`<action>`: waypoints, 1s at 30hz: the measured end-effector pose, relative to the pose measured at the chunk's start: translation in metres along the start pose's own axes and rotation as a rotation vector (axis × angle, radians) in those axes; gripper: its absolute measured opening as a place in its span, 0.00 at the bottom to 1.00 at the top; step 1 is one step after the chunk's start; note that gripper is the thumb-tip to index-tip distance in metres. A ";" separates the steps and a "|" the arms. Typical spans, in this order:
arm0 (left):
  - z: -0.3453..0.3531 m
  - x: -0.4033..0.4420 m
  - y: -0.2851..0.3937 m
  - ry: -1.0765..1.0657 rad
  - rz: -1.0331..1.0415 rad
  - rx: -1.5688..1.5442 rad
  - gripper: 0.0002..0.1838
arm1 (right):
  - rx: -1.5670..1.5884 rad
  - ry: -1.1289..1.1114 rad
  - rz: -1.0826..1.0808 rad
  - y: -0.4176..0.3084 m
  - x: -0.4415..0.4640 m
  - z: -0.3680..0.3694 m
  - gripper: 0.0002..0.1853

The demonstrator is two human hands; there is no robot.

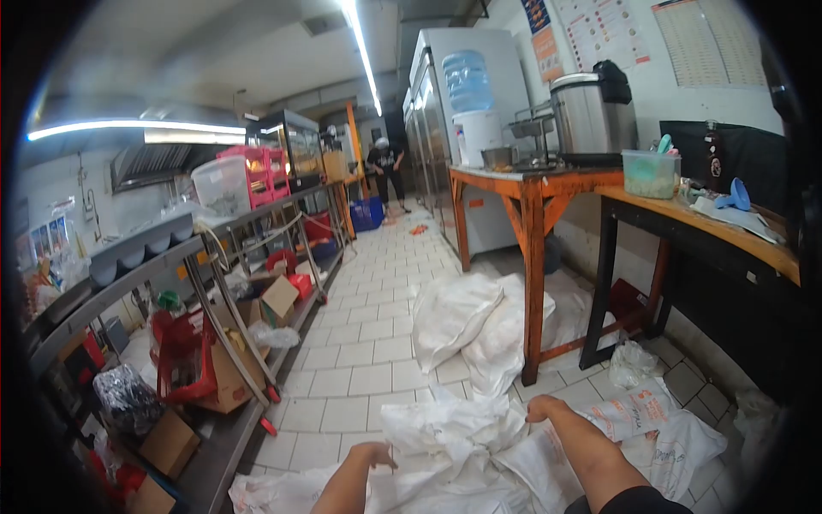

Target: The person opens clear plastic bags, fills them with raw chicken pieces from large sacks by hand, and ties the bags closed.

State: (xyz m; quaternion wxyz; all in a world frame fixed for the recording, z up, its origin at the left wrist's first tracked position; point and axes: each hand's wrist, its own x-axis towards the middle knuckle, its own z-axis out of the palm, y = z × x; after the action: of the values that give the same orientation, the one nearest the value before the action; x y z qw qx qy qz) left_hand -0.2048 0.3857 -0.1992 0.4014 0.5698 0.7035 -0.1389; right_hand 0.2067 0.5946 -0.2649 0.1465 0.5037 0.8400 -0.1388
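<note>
White woven plastic sacks [462,467] lie crumpled in a loose heap on the floor in front of me. My left hand [373,455] hovers at the heap's left side, its fingers apart and nothing visible in them. At the upper right of the heap, my right hand [539,409] is closed with the fingers curled on the edge of a white sack. To the right lies a flattened sack with orange print [638,409]. Larger bulging white sacks [458,321] rest on the tiles just beyond, beside the orange table's leg.
An orange wooden table [535,248] and a black-legged table [711,224] stand to my right. Metal shelving [231,420] with boxes and a red crate [190,360] lines the left. Far down the tiled aisle, a person [388,167] bends near a blue bin [366,214].
</note>
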 end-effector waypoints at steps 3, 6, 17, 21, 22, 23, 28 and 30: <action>0.002 0.011 -0.021 0.104 -0.072 -0.011 0.50 | -0.005 -0.037 0.053 -0.002 -0.005 -0.004 0.25; -0.005 0.020 -0.025 0.248 -0.039 -0.002 0.49 | -0.005 -0.049 0.078 -0.011 -0.008 -0.009 0.25; -0.012 0.001 -0.008 0.256 0.028 0.101 0.48 | -0.038 0.010 0.020 -0.013 0.007 -0.002 0.23; 0.001 0.015 -0.031 0.284 0.013 0.159 0.48 | -0.019 -0.047 0.028 -0.017 -0.009 -0.009 0.23; 0.003 0.016 -0.033 0.265 -0.005 0.174 0.47 | -0.025 -0.039 0.023 -0.016 -0.007 -0.007 0.23; 0.005 0.016 -0.036 0.248 -0.009 0.168 0.47 | -0.030 -0.028 0.018 -0.015 -0.005 -0.006 0.24; -0.002 0.009 -0.028 0.262 -0.029 0.110 0.45 | 0.028 -0.002 0.002 -0.034 -0.022 -0.020 0.21; 0.000 0.014 -0.028 0.258 -0.031 0.089 0.45 | 0.035 -0.015 0.017 -0.032 -0.018 -0.014 0.21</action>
State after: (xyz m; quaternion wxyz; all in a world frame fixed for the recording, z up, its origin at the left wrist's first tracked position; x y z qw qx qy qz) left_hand -0.2309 0.3867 -0.2169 0.2797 0.5894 0.7511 -0.1016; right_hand 0.1848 0.5711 -0.2425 0.1452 0.5124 0.8319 -0.1563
